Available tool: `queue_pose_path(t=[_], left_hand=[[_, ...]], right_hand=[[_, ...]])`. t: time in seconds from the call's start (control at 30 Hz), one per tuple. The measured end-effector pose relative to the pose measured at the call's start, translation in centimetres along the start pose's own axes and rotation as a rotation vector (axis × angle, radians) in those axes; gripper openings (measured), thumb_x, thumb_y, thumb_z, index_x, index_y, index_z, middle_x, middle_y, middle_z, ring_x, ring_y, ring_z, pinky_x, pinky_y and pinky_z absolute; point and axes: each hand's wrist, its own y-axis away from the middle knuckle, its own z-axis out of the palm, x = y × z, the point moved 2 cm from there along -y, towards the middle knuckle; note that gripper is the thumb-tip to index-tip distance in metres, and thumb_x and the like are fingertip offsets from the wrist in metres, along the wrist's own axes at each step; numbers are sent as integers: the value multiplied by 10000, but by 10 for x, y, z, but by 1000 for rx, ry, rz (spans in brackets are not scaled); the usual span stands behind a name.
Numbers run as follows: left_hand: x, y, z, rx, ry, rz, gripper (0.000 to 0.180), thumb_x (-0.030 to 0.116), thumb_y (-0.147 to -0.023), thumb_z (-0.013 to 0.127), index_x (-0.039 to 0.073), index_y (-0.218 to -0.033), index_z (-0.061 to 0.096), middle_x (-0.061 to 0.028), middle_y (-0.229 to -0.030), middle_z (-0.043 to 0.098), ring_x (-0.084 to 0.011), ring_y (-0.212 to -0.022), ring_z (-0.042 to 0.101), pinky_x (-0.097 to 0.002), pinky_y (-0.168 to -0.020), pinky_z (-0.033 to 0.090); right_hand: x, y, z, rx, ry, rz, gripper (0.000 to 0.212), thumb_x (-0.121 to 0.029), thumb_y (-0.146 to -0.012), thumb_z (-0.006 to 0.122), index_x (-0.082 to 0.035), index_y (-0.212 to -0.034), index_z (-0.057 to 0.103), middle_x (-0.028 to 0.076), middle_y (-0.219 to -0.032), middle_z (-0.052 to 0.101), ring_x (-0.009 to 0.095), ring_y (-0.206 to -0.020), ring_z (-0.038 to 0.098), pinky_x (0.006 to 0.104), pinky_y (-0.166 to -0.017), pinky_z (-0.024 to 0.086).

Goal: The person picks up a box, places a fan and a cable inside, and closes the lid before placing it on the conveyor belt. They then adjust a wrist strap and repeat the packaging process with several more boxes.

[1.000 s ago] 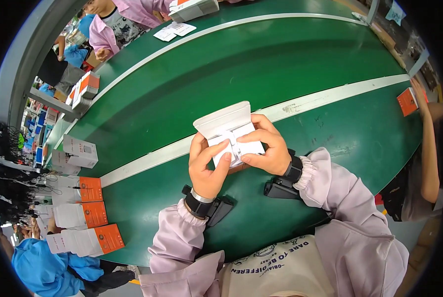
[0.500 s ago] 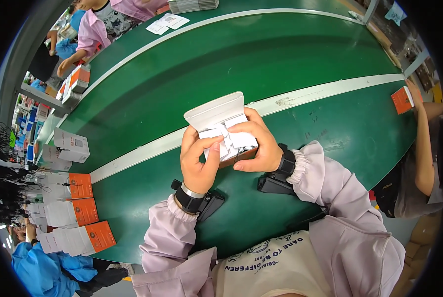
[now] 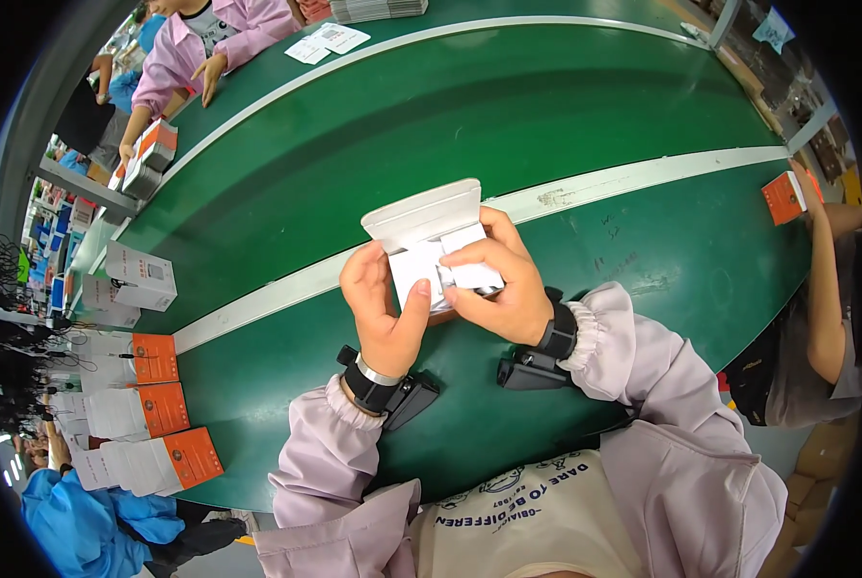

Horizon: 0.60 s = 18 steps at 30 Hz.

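A small cardboard box with a raised white lid is between my hands, above the green table. White folded pieces fill its opening, and a strip of its orange-brown side shows below. My left hand grips the box's left side, its thumb lying on the white pieces. Around the right side is my right hand; its thumb and forefinger press on the white piece at the right. The fingertips behind the box are hidden. Both wrists wear black straps with dark devices.
Rows of white-and-orange boxes line the table's left edge, beside dark cables. A white rail crosses the green table. At the right, a co-worker's hand holds an orange box. Across, a person in pink touches stacked boxes.
My right thumb has moved up from the box's front onto the white piece. My left fingers have shifted slightly outward. The person in pink has reached to the stacked boxes.
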Motion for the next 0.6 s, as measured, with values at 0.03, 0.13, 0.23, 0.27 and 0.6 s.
queue_pose_path(t=[0.03,0.13,0.23,0.27,0.6], left_hand=[[2,0,2,70,122,-44,328,-54,-744,523,38,-1055,475,-150,-1165,435,-257,-1067,452,-364,-921,333],[5,-3,-1,-4,49,-62,332,-67,-736,525,41,-1045,468,-136,-1139,439,-249,-1046,460,-369,-920,339],[3,-4,-10,-77,-23,21,341,-65,-715,556,46,-1026,473,-123,-1105,447,-243,-1025,468,-373,-914,350],[1,-4,-14,-116,-55,109,348,-58,-699,585,49,-1013,481,-116,-1084,454,-241,-1015,472,-374,-909,358],[6,-7,-23,-335,-159,186,394,48,-546,764,61,-876,549,-73,-957,517,-261,-979,497,-392,-856,404]], right_hand=[[-1,0,-3,-22,-6,-50,309,-35,-670,634,-52,-964,540,163,-1169,395,306,-1097,409,375,-893,352],[3,1,-8,-58,-23,-125,307,-41,-679,644,-51,-961,523,159,-1154,413,312,-1103,404,385,-897,346],[11,2,-3,-92,-51,-185,360,-61,-679,669,-59,-986,482,156,-1142,426,324,-1112,398,403,-903,337],[13,2,2,-44,-131,-236,391,-67,-680,672,-68,-1002,451,157,-1133,432,336,-1112,394,418,-904,332],[12,0,-9,-62,-161,-347,503,-59,-694,668,-101,-1064,331,139,-1044,485,378,-1100,400,467,-875,347]])
